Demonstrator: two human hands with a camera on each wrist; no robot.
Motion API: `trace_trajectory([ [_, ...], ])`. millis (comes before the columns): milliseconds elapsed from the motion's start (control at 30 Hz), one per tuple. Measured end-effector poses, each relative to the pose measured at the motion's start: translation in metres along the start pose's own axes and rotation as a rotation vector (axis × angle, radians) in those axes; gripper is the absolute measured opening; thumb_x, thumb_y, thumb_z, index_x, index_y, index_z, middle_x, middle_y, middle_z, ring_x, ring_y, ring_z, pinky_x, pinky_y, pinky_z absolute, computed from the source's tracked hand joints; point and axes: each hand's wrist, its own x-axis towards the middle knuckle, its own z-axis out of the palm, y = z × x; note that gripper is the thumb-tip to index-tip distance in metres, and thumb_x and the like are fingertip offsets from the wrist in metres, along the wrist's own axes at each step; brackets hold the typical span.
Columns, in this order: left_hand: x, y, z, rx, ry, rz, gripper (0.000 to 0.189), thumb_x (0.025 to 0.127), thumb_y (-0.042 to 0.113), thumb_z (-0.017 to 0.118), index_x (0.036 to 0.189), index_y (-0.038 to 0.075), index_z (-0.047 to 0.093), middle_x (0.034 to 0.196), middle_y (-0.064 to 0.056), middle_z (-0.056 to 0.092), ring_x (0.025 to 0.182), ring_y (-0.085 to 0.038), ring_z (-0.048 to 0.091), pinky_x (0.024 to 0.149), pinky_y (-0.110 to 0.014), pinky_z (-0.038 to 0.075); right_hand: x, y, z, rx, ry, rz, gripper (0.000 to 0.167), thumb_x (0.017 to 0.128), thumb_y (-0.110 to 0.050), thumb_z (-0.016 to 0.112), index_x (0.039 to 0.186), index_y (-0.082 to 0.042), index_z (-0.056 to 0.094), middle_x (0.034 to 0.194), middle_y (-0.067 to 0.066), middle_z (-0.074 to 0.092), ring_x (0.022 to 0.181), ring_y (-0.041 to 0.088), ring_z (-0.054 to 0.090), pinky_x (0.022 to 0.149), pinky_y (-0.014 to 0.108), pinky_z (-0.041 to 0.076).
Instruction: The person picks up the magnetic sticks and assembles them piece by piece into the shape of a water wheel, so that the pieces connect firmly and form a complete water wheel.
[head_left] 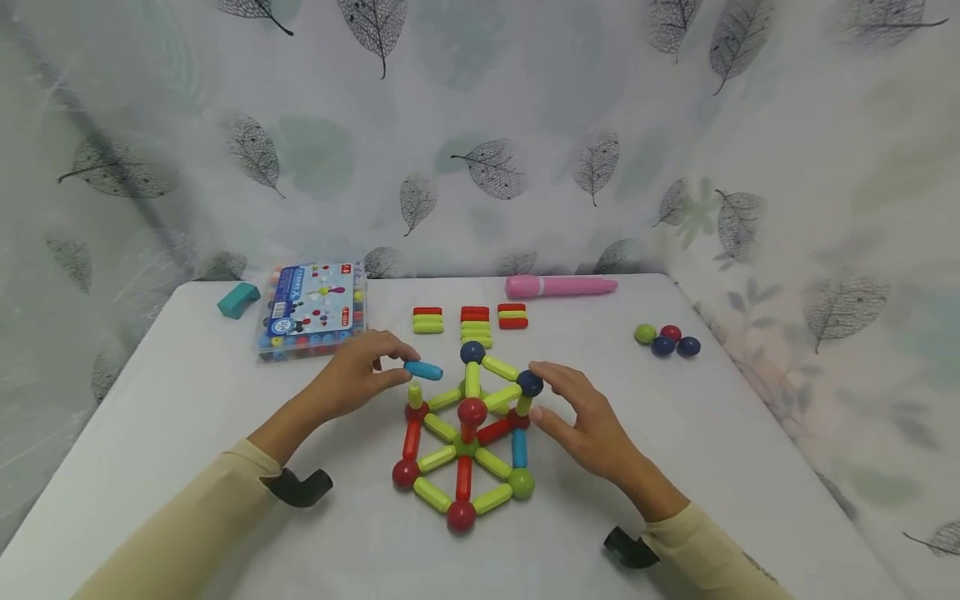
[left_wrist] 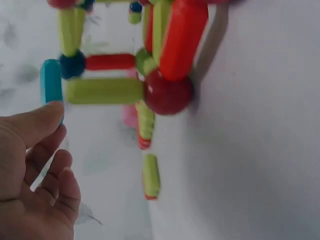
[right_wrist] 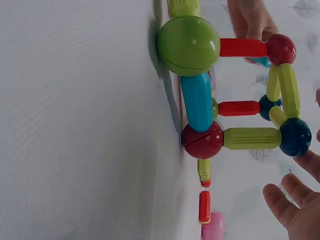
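1. The left hand (head_left: 352, 379) pinches a short light-blue plastic rod (head_left: 423, 370) between thumb and fingertips, just left of centre in the head view, holding it level above the upper-left corner of the model.
2. The model is a multicoloured frame of plastic rods and balls (head_left: 468, 433) standing on the white tabletop (head_left: 187, 433) at the middle of the frame: a flat hexagon of yellow-green, red and blue rods with balls at the joints, and a raised tier on short uprights.
3. The right hand (head_left: 588, 421) is released, its fingers loosely spread; the fingertips sit beside a dark-blue ball (head_left: 529, 383) at the raised tier's right corner. Whether they touch it I cannot tell.
4. Handling, as a judgement: the rod looks light, stiff and smooth, so a pinch at mid-length suits it and leaves both rounded ends free. The frame looks held only at its joints, so it would likely shift or pop apart if pushed sideways; steadying at a ball seems safer than at a rod.
5. Toward the top of the frame lie small stacks of red and yellow-green rods (head_left: 474, 324), a pink plastic pen-shaped tube (head_left: 561, 287), a clear box of parts with a blue label (head_left: 313, 308) at left, and four loose balls (head_left: 667, 340) at right.
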Motion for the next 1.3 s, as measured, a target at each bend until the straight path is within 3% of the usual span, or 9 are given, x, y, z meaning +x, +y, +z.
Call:
trace_trajectory([
  [133,-0.007,0.014,0.001,0.013,-0.057,0.098,0.025,0.089,0.013,0.08,0.113,0.016,0.076,0.109,0.007,0.073,0.105,-0.021,0.06,0.082,-0.039,0.057,0.001,-0.001,-0.001,-0.004,0.0,0.002,0.058,0.097,-0.022,0.07,0.151,-0.023,0.049,0.152,0.001,0.051,0.14,0.022,0.045,0.102,0.053,0.052],
  [300,-0.008,0.019,0.005,0.009,-0.089,0.109,0.025,0.089,0.013,0.079,0.114,0.014,0.076,0.11,0.006,0.073,0.108,-0.017,0.056,0.085,-0.047,0.058,0.003,-0.003,0.001,0.001,-0.006,0.003,0.058,0.098,-0.022,0.069,0.151,-0.023,0.048,0.153,0.001,0.05,0.141,0.023,0.045,0.102,0.054,0.052],
  [500,-0.009,0.021,0.006,-0.003,-0.081,0.131,0.025,0.089,0.014,0.079,0.114,0.015,0.076,0.11,0.007,0.073,0.108,-0.017,0.056,0.085,-0.042,0.057,0.005,-0.004,0.002,-0.001,-0.009,-0.004,0.058,0.097,-0.022,0.069,0.152,-0.024,0.048,0.153,0.001,0.05,0.141,0.023,0.045,0.102,0.054,0.052],
  [633,-0.017,0.023,0.005,0.009,-0.028,0.102,0.034,0.087,0.015,0.082,0.121,0.018,0.074,0.116,0.004,0.071,0.11,-0.019,0.058,0.084,-0.043,0.058,0.006,-0.004,0.003,-0.004,-0.012,-0.008,0.059,0.097,-0.023,0.07,0.152,-0.024,0.048,0.153,0.001,0.05,0.141,0.022,0.045,0.102,0.054,0.052],
  [833,-0.049,0.024,0.008,0.033,0.111,-0.066,0.031,0.085,0.02,0.085,0.111,0.015,0.07,0.102,0.002,0.068,0.096,-0.019,0.061,0.078,-0.033,0.056,0.006,-0.005,0.004,-0.014,-0.015,-0.015,0.06,0.097,-0.023,0.07,0.152,-0.024,0.047,0.153,0.0,0.05,0.141,0.021,0.045,0.102,0.052,0.053],
  [900,-0.061,0.023,0.012,0.038,0.069,-0.11,0.027,0.086,0.024,0.084,0.106,0.016,0.068,0.098,0.004,0.067,0.094,-0.016,0.062,0.079,-0.029,0.055,0.007,-0.004,0.003,-0.02,-0.01,-0.014,0.061,0.097,-0.023,0.071,0.153,-0.025,0.046,0.154,0.0,0.049,0.14,0.02,0.046,0.101,0.051,0.053],
  [1000,-0.075,0.022,0.02,0.062,-0.07,-0.126,0.026,0.086,0.031,0.083,0.104,0.02,0.067,0.098,0.009,0.065,0.095,-0.011,0.059,0.083,-0.03,0.056,0.005,0.0,0.001,-0.027,-0.007,-0.001,0.065,0.097,-0.023,0.071,0.155,-0.024,0.042,0.153,0.002,0.05,0.139,0.022,0.048,0.101,0.052,0.053],
  [1100,-0.082,0.021,0.028,0.108,-0.169,-0.13,0.034,0.083,0.041,0.084,0.108,0.024,0.067,0.108,0.009,0.063,0.104,-0.013,0.056,0.091,-0.036,0.057,0.002,0.004,0.0,-0.033,-0.022,0.053,0.07,0.097,-0.023,0.07,0.158,-0.021,0.036,0.152,0.007,0.052,0.137,0.029,0.051,0.101,0.057,0.052],
  [1300,-0.09,0.019,0.04,0.173,-0.173,-0.161,0.063,0.077,0.049,0.087,0.129,0.021,0.064,0.138,-0.006,0.058,0.132,-0.03,0.05,0.106,-0.056,0.049,-0.002,0.012,0.002,-0.065,-0.209,0.247,0.072,0.097,-0.035,0.067,0.159,-0.013,0.036,0.149,0.013,0.056,0.142,0.039,0.046,0.109,0.066,0.039],
])
